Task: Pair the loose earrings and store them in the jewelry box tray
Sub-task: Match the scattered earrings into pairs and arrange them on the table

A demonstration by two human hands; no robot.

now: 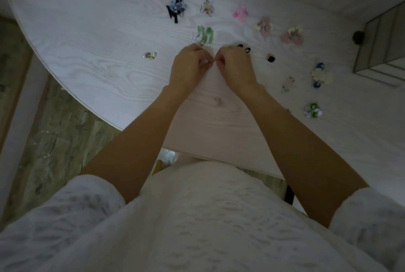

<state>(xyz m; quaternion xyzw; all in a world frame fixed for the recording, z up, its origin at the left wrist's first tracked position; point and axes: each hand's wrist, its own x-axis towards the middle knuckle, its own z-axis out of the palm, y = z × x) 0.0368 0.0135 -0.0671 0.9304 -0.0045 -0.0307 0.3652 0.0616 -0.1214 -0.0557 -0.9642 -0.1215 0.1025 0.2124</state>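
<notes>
Both hands meet over the middle of the pale wood-grain surface (87, 37), fingertips pinched together: the left hand (189, 67) and the right hand (235, 66) each have a clenched grip on something tiny between them (too small to identify). Loose earrings lie scattered around them: a green pair (206, 34) just beyond the left hand, a dark blue cluster (176, 8) farther off, a pink pair (240, 13), and a small gold ring-like piece (217, 101) between the forearms. The glass jewelry box (381, 46) stands at the right edge, well apart.
</notes>
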